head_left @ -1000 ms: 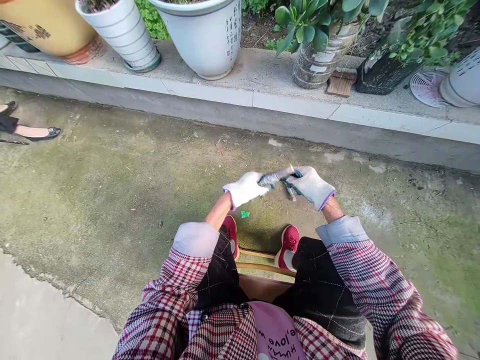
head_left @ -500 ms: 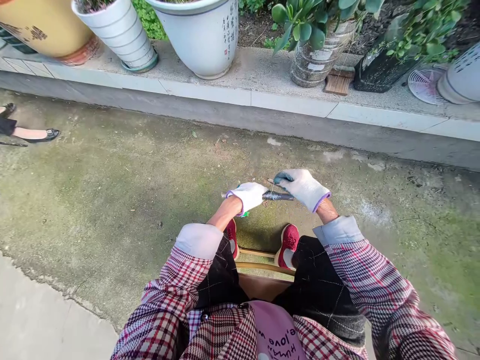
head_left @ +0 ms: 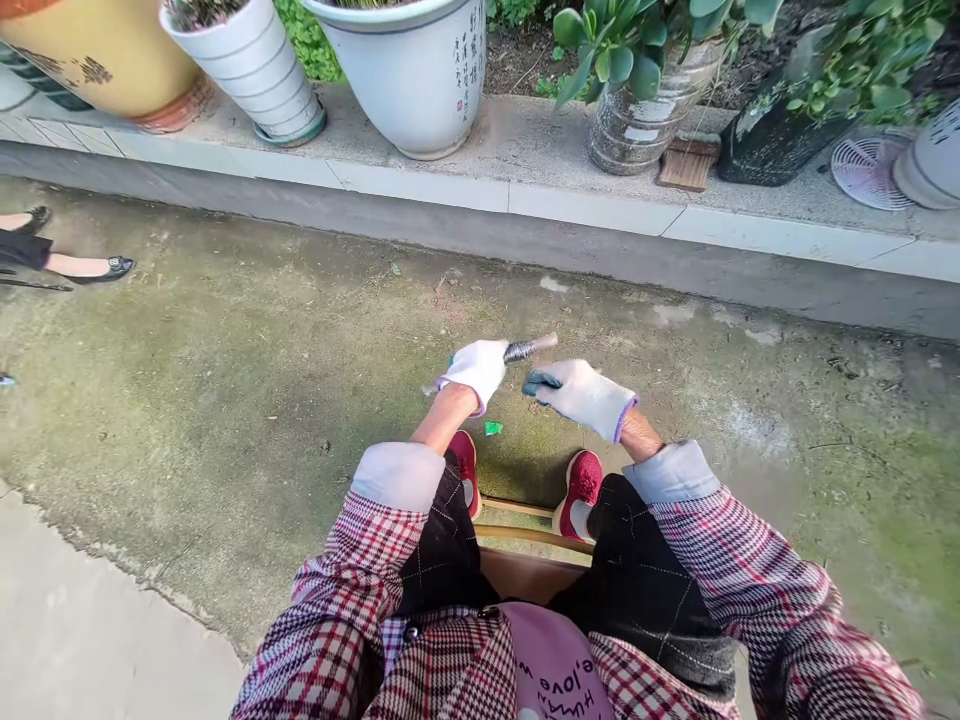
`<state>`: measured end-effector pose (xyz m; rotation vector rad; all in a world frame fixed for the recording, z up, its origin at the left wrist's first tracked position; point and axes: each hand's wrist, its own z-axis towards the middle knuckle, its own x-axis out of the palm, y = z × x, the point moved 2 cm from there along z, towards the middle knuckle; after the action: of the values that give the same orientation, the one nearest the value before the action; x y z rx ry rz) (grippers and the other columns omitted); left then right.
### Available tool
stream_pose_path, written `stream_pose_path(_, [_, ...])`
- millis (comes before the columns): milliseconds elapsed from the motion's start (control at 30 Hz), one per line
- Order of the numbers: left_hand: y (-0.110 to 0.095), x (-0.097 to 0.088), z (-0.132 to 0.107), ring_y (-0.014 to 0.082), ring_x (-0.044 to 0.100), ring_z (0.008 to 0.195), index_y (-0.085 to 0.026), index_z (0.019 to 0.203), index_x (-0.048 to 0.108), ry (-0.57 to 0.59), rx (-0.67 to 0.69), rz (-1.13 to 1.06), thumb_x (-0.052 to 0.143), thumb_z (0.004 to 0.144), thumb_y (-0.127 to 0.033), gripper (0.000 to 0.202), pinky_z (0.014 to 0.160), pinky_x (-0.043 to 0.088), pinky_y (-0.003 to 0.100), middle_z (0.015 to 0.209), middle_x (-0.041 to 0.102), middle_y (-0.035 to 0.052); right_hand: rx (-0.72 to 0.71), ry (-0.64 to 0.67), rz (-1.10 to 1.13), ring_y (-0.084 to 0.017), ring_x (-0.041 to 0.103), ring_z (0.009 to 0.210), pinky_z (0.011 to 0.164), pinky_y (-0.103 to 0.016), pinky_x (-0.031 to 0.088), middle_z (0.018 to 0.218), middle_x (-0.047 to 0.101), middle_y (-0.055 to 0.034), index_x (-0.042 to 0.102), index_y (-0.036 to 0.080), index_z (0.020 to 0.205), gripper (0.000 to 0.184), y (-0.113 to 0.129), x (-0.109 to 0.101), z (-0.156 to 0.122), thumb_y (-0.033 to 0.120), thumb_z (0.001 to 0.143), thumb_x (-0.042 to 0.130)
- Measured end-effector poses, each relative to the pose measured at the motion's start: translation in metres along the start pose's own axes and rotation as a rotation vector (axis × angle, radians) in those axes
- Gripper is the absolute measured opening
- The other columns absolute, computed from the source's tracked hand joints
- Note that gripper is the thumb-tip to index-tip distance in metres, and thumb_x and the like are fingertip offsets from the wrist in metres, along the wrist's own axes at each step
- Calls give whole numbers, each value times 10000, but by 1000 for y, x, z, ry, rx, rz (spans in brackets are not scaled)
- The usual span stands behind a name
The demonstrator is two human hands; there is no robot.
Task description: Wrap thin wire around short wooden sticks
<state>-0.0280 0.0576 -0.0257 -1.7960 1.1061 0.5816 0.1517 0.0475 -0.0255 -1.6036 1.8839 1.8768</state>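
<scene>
I sit on a low wooden stool point(head_left: 517, 520) with both hands in white work gloves held out over my red shoes point(head_left: 579, 478). My left hand point(head_left: 474, 372) is closed round a thin stick point(head_left: 529, 348) wound with dark wire or thread, its bare wooden tip pointing up and right. My right hand point(head_left: 579, 394) hovers just right of it and slightly lower, fingers pointing left and loosely together, not touching the stick; I cannot make out anything in it. A small green scrap point(head_left: 492, 428) lies on the ground below the hands.
Mossy concrete ground point(head_left: 247, 370) spreads ahead. A raised tiled ledge point(head_left: 510, 195) carries a large white pot point(head_left: 409, 70), a ribbed white pot point(head_left: 251, 65), a yellow pot point(head_left: 97, 50), plants and a white fan grille point(head_left: 866, 172). Another person's foot in a black shoe point(head_left: 101, 267) shows at left.
My right hand has let go of the wound stick and dropped back to the right. My left hand has tilted the stick so its tip points up and right.
</scene>
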Motion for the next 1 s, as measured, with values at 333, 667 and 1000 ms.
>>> stream_pose_path(333, [-15, 11, -16, 111, 538, 532, -148, 1056, 732, 355, 254, -368, 640, 843, -315, 285, 495, 416, 222, 711, 672, 30, 275, -170, 257, -120, 532, 538, 527, -255, 414, 684, 679, -19, 770, 151, 891, 235, -34, -42, -5, 270, 785, 596])
stream_pose_path(667, [-1, 15, 3, 270, 730, 890, -194, 1009, 762, 177, 42, 248, 545, 857, -172, 266, 754, 513, 321, 946, 765, 147, 33, -24, 23, -133, 557, 627, 623, -262, 401, 702, 685, 1, 773, 201, 824, 215, 2, -12, -5, 291, 845, 578])
stream_pose_path(1000, [-18, -3, -19, 95, 507, 496, -132, 1098, 730, 296, 208, -536, 602, 884, -312, 307, 489, 445, 215, 685, 660, 32, 239, -161, 342, -116, 544, 533, 513, -250, 429, 689, 682, -28, 770, 142, 902, 273, -23, -31, -3, 330, 788, 609])
